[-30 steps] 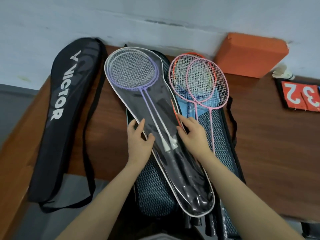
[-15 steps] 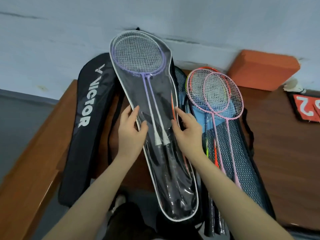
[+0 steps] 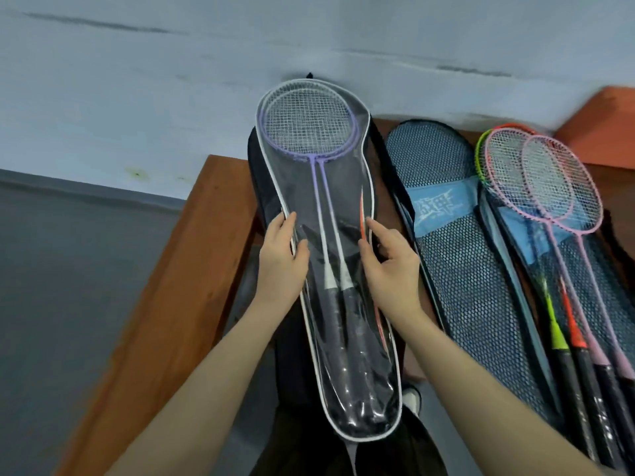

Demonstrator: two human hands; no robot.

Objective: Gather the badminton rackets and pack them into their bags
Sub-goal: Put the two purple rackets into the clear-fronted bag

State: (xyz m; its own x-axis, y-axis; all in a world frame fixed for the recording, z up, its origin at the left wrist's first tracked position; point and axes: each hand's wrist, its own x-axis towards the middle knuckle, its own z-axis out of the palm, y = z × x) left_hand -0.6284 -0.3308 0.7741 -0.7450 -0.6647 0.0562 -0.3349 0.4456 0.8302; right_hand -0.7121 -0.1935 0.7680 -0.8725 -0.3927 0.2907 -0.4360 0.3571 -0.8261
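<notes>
A clear plastic racket bag [image 3: 323,207] with white piping holds two purple rackets [image 3: 307,130] with black grips. My left hand [image 3: 280,261] grips its left edge and my right hand [image 3: 390,266] holds its right edge. The clear bag lies over the black bag [image 3: 379,187], which is mostly hidden under it. To the right lies a mesh bag with a blue label [image 3: 446,207]. Further right, two pink rackets [image 3: 556,187] and rackets with green and orange trim [image 3: 563,338] rest on another mesh bag [image 3: 601,280].
The brown wooden table [image 3: 185,280] ends at its left edge, with grey floor [image 3: 68,286] beyond. A pale wall [image 3: 171,80] stands behind. An orange block [image 3: 601,128] sits at the back right.
Both hands have carried the clear bag with the purple rackets to the left, onto the black bag. A mesh bag that lay beneath it is now uncovered.
</notes>
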